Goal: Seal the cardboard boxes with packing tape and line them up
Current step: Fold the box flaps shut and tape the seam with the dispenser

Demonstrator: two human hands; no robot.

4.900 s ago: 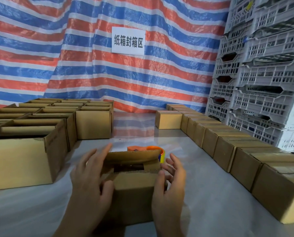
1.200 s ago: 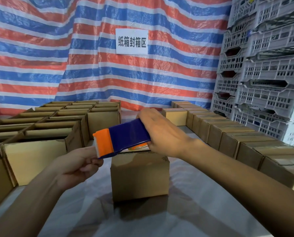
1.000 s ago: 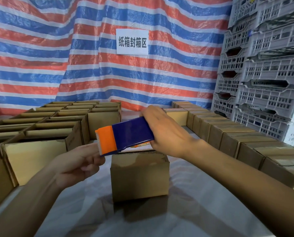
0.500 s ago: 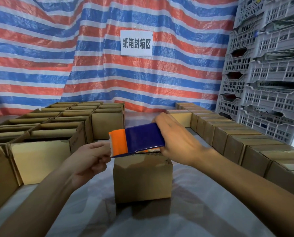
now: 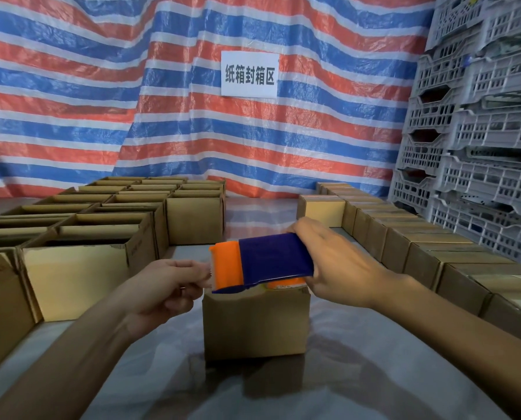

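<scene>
Standing midway between the left and right edges of the glossy grey table (image 5: 344,374), the small plain brown cardboard box (image 5: 254,325) shows an unprinted front; just above its top the right hand (image 5: 338,268) is wrapped round a blue-and-orange plastic tape dispenser (image 5: 271,259); the left hand (image 5: 165,286) pinches at its toothed orange end; open-topped cardboard boxes (image 5: 80,268) crowd the left edge; a row of closed cardboard boxes (image 5: 434,256) lines the right edge.
</scene>
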